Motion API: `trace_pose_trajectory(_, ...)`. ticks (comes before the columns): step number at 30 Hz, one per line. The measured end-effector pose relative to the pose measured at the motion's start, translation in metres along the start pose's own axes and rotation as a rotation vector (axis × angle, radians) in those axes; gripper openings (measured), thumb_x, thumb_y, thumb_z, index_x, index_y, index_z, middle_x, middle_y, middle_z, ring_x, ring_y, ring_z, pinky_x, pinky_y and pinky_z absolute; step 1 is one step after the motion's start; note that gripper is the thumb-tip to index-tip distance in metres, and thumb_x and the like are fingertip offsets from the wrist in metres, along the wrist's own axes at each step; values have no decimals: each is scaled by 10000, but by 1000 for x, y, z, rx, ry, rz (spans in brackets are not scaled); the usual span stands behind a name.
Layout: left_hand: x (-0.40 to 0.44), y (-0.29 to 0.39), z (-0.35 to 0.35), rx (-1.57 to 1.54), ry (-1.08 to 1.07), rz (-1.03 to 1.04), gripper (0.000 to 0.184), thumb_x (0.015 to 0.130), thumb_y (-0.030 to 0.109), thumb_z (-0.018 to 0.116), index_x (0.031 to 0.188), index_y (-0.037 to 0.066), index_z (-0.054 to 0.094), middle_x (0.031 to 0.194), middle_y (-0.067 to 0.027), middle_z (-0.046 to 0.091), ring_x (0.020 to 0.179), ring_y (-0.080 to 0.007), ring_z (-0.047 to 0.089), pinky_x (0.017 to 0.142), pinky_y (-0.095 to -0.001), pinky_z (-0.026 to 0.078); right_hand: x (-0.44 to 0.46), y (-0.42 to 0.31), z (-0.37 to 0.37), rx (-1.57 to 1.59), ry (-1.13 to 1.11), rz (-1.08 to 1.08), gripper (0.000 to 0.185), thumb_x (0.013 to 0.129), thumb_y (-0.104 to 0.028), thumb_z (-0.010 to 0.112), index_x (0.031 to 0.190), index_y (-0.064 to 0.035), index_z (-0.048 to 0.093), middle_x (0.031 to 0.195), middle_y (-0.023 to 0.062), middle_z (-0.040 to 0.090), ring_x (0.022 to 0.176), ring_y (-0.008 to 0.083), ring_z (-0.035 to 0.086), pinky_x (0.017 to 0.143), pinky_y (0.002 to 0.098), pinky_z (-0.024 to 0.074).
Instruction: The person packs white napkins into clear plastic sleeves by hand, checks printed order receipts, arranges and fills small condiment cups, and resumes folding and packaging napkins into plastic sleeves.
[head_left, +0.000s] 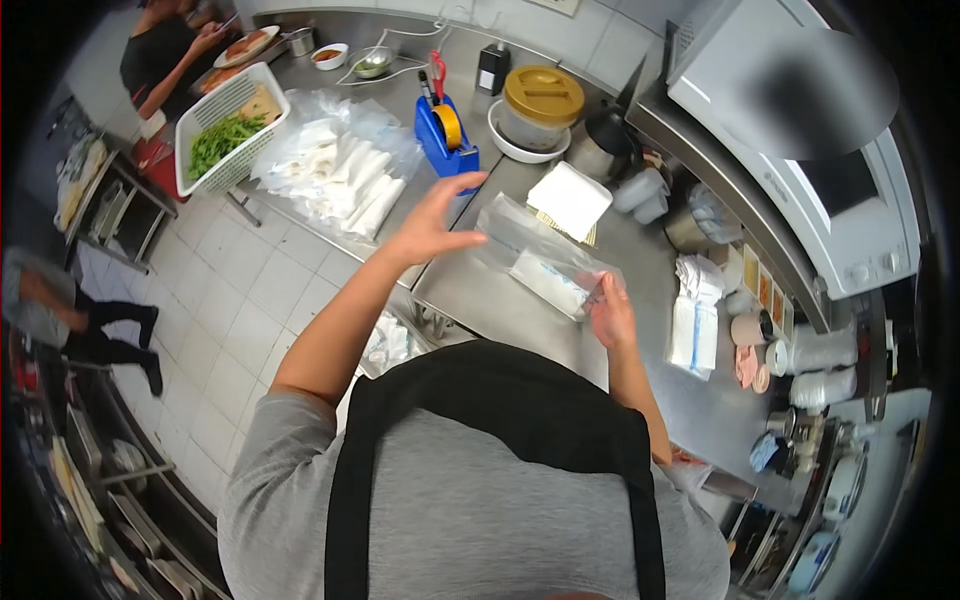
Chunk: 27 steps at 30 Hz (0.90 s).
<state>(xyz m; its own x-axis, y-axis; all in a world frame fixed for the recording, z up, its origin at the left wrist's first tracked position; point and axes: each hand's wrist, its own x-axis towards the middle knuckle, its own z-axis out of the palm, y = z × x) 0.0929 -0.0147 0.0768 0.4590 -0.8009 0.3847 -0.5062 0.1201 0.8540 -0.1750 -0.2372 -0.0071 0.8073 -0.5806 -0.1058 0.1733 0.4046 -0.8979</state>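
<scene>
In the head view my right hand grips the near end of a clear plastic bag. A white folded packet with blue print lies inside the bag, low towards that hand. The bag stretches leftward over the steel counter, its far end loose. My left hand is raised near that loose end, thumb and fingers spread, apart from the plastic. Just beyond it stands a blue tape dispenser with a yellow tape roll. Many white wrapped rolls in plastic are piled to its left.
White sheets lie behind the bag. A gold-lidded tub sits further back, and more white packets lie to the right. A microwave overhangs the right side. A basket of greens and two people are on the left.
</scene>
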Motion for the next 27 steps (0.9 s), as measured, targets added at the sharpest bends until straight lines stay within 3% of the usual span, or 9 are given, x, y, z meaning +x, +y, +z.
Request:
trace_pose_trajectory(2,22,3,23,249,-73,341,604,736,271,745,1267,152,483,1290,-104,490,1230,-267,432,1010,-439,334,-4,-2,7,-71,-28,-23,220,968,-303,485,968,-111,590,1000,34,618,975,149,561,829,344,445)
trace_pose_trajectory(5,50,-12,46,533,-299,502,429,744,271,726,1125,138,578,1179,-84,556,1157,-272,484,997,-460,331,-11,1,9,-109,-38,-34,212,962,-306,496,956,-118,593,960,5,608,924,122,551,797,303,434)
trace_pose_trajectory(8,75,-43,17,463,-268,488,119,761,156,675,801,70,604,853,-66,593,841,-289,581,760,-393,457,-28,1,-10,-55,166,-89,210,952,-322,511,948,-131,598,939,-15,604,885,105,542,759,275,418)
trace_pose_trajectory(10,76,-57,-8,509,-117,331,100,780,104,651,780,39,575,812,-102,568,786,-302,575,698,-378,463,-35,-3,-23,-62,259,-124,212,947,-335,518,946,-139,600,935,-23,606,872,97,538,741,262,409)
trace_pose_trajectory(11,79,-65,-15,526,-237,224,214,766,230,681,928,105,619,1005,-75,605,960,-291,584,796,-383,470,-40,-7,-30,-105,259,-121,214,946,-340,519,946,-142,600,937,-25,608,868,93,537,736,256,406)
trace_pose_trajectory(16,65,24,70,360,-353,537,490,734,262,721,1184,161,555,1235,-89,540,1171,-302,503,1011,-479,339,-37,-31,-25,-338,169,-87,220,943,-348,521,968,-145,604,946,-23,626,870,86,542,738,240,412)
trace_pose_trajectory(20,81,15,115,547,-585,294,367,716,151,730,1060,101,611,1011,-83,634,988,-304,589,956,-476,379,-35,-47,-29,-333,135,-98,246,940,-347,529,1025,-134,619,987,-23,635,911,85,548,770,252,428)
trace_pose_trajectory(24,75,43,123,393,-241,500,124,697,72,699,775,66,603,752,-103,563,779,-322,562,731,-416,420,-36,-68,-76,-305,217,-186,263,938,-333,526,1041,-116,635,1065,10,643,1008,111,570,843,269,432)
trace_pose_trajectory(27,42,48,139,570,-219,645,137,691,115,713,775,101,605,770,-80,562,810,-299,554,756,-414,408,-69,-130,-94,-264,135,-314,276,935,-325,519,1003,-87,642,1040,49,656,1024,140,585,884,289,431)
